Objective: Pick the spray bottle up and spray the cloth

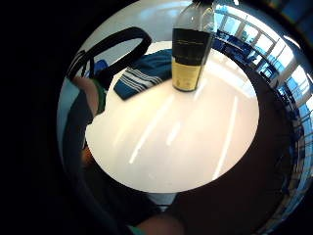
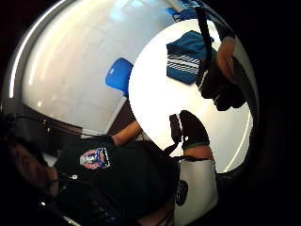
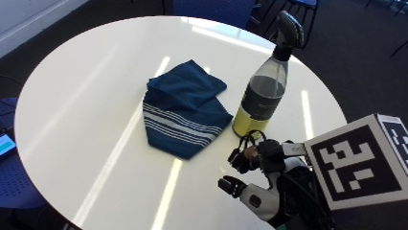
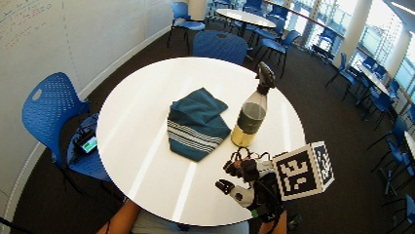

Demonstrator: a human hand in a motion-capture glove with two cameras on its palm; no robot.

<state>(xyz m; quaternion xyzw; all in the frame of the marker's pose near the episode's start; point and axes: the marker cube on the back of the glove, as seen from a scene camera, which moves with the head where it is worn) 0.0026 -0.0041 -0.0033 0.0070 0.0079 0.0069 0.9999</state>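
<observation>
The outside view shows a round white worktop [image 3: 83, 96] filling most of the frame. At its centre lies a folded dark blue cloth [image 3: 184, 114] with white stripes near its lower end. Just right of the cloth stands an upright spray bottle [image 3: 265, 91], clear with a dark label, yellowish liquid at its base and a dark trigger head at the top. In the lower right, the gloved right hand [image 3: 255, 175] hovers over the worktop's edge, near the bottle's base but apart from it, fingers relaxed and gripping nothing. The wide outside view shows the same layout from higher up: cloth [image 4: 195, 124] centre, bottle [image 4: 251, 114] to its right, hand [image 4: 243, 180] lower right, blue chairs [image 4: 48, 114] around the worktop. In the little finger side palm view, the bottle [image 1: 191, 49] stands on the glossy worktop with the cloth [image 1: 144, 73] beside it. In the thumb side palm view, the cloth [image 2: 188, 56] lies on the worktop near dark glove fingers [image 2: 193, 127]; the bottle does not appear.
</observation>
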